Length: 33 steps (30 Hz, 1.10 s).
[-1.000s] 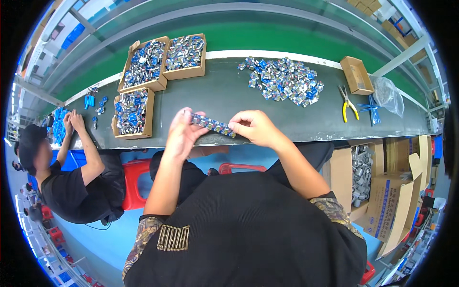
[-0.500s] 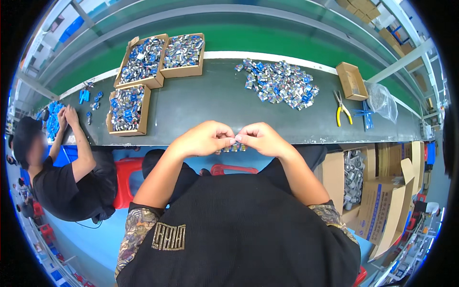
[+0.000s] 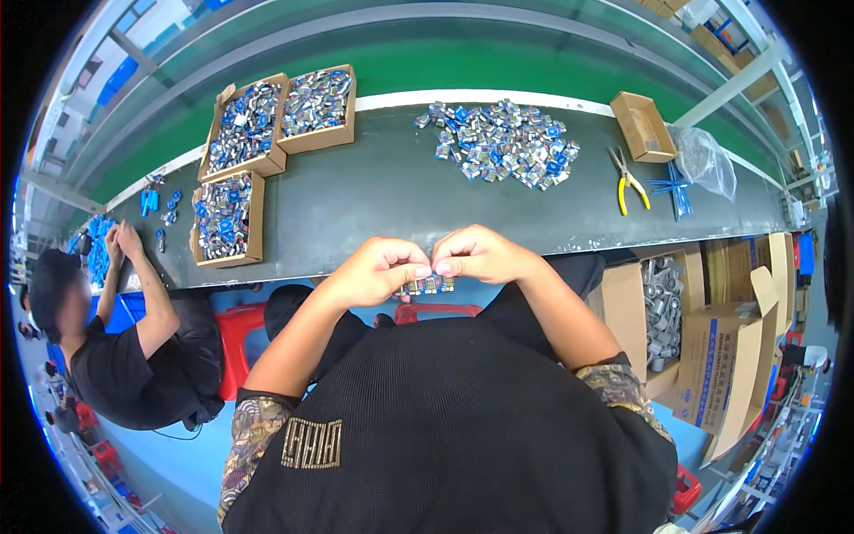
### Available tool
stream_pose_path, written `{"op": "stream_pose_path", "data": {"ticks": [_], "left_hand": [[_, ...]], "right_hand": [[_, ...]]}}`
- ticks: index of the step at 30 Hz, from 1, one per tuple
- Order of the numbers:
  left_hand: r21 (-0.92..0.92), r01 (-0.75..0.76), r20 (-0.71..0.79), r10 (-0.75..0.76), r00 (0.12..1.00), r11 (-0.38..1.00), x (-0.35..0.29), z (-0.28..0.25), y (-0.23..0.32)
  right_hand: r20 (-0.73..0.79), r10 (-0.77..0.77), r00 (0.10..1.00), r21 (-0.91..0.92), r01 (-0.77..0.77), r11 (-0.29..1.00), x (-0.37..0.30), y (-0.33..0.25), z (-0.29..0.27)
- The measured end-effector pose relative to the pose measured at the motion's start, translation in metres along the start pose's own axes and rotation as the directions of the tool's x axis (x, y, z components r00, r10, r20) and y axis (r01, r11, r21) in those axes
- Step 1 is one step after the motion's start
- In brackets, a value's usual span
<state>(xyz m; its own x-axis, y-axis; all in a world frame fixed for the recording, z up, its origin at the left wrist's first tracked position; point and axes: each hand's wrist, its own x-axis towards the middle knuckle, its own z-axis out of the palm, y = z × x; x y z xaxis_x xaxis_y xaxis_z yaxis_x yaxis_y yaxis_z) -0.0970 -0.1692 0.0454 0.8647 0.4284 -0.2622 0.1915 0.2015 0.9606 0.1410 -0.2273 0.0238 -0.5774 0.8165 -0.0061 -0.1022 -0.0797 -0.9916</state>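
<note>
My left hand (image 3: 381, 270) and my right hand (image 3: 485, 255) meet just over the near edge of the green-grey bench. Between their pinched fingers is a short row of small multicoloured parts (image 3: 430, 286), its lower side showing beneath the fingertips. The fingers cover its upper side, and the parts are too small to make out in detail. Past my hands, a loose pile of small blue and silver parts (image 3: 507, 142) lies on the bench.
Three cardboard trays of similar parts (image 3: 224, 218) stand left. Yellow-handled pliers (image 3: 632, 185), thin blue strips (image 3: 680, 198), a small carton (image 3: 642, 126) and a plastic bag (image 3: 704, 165) lie right. Below, a carton holds grey metal parts (image 3: 663, 307). A co-worker (image 3: 133, 356) sits at left.
The view has shifted and tilted slightly. My fingers have changed their grip, and more of the multicoloured row now shows below them.
</note>
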Motion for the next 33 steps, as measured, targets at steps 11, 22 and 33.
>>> {"op": "stream_pose_path", "data": {"ticks": [11, 22, 33], "left_hand": [[-0.191, -0.005, -0.334, -0.060, 0.941, 0.982, -0.018, -0.008, 0.010], [-0.222, 0.073, -0.293, -0.138, 0.946, 0.972, -0.020, -0.012, 0.003], [0.042, 0.190, -0.109, -0.185, 0.977, 0.981, -0.021, -0.013, 0.003]], "right_hand": [[-0.641, -0.122, 0.758, -0.295, -0.097, 0.950, 0.033, -0.032, -0.052], [-0.590, -0.593, 0.548, -0.794, -0.528, 0.302, 0.062, -0.016, -0.068], [-0.048, 0.081, 0.996, -0.601, -0.094, 0.793, 0.023, -0.032, 0.017]]}}
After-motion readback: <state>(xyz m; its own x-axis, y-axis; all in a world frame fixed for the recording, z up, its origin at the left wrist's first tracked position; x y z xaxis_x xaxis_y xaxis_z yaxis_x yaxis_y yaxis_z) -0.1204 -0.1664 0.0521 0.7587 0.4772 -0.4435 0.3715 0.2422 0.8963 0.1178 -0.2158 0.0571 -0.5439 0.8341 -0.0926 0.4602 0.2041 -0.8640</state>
